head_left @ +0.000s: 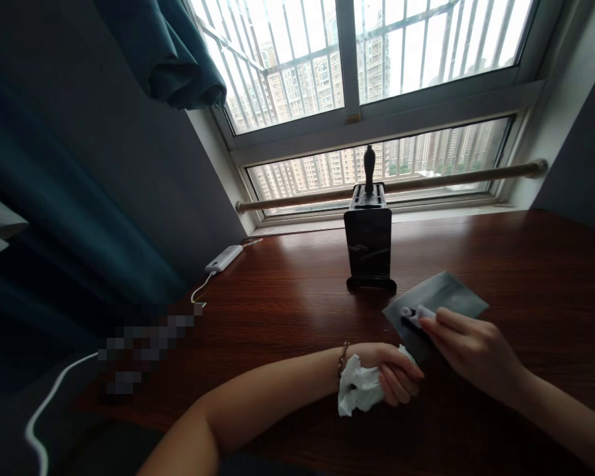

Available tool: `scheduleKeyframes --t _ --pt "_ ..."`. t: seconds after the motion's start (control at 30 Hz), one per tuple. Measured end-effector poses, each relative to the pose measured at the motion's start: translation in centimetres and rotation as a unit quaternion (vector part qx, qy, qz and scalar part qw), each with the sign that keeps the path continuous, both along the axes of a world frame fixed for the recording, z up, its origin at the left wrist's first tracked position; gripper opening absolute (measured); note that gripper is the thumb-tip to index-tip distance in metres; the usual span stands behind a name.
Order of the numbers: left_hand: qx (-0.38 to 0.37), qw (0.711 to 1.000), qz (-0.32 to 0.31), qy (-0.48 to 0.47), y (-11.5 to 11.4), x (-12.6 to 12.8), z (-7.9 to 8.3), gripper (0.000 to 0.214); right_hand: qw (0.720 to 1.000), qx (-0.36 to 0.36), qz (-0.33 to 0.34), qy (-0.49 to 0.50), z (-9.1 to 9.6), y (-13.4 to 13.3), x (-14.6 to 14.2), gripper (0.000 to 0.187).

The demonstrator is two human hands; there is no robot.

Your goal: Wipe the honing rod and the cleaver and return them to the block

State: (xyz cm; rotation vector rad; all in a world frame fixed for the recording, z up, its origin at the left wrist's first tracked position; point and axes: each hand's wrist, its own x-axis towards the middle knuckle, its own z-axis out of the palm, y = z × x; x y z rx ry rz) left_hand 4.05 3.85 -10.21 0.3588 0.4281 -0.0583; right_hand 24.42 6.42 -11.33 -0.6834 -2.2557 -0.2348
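A wide grey cleaver blade (443, 299) is held just above the dark wooden desk (287, 311). My left hand (395, 374) is curled closed at the blade's near end, with a crumpled white tissue (357, 389) bunched in it; the handle is hidden inside the fist. My right hand (471, 345) reaches in from the right and pinches a small white wad (415, 313) against the flat of the blade. A bracelet sits on my left wrist.
A black knife block (369, 244) with one dark handle sticking up stands behind the blade, near the window sill. A white power bank (224, 258) with a cable lies at the desk's left edge. Dark teal curtains hang on the left.
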Motion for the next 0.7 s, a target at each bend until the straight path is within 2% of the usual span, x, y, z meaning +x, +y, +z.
scheduleKeyframes --t 0.07,0.1,0.17,0.27,0.33,0.4,0.53,0.7 --pt "0.003 1.000 0.001 0.002 0.0 0.0 0.0 0.034 0.998 -0.005 0.056 -0.036 0.3 -0.7 -0.8 0.021" --pt "0.004 1.000 0.002 0.001 0.0 0.0 0.0 0.034 0.997 -0.008 0.058 -0.050 0.5 -0.6 -0.8 0.021" --pt "0.003 1.000 0.006 0.000 0.0 0.0 0.1 0.035 0.999 -0.015 0.004 -0.039 0.8 0.2 -0.2 0.022" --pt "-0.005 1.000 0.014 0.002 0.0 0.0 0.1 0.035 0.992 -0.025 -0.123 -0.020 0.9 1.7 1.2 0.025" --pt "-0.007 1.000 0.017 0.006 0.0 0.0 0.2 0.034 0.987 -0.030 -0.154 -0.020 0.9 1.9 1.5 0.024" --pt "-0.006 1.000 0.021 0.009 0.0 0.0 0.2 0.033 0.992 -0.036 -0.119 -0.024 0.9 1.2 0.9 0.023" --pt "-0.005 1.000 0.028 0.009 0.0 0.0 0.1 0.031 0.998 -0.039 -0.001 -0.044 1.2 -1.1 -1.0 0.021" --pt "0.013 1.000 0.013 0.021 0.1 0.2 0.0 0.031 0.997 0.002 0.044 -0.062 1.6 -1.8 -1.9 0.022"
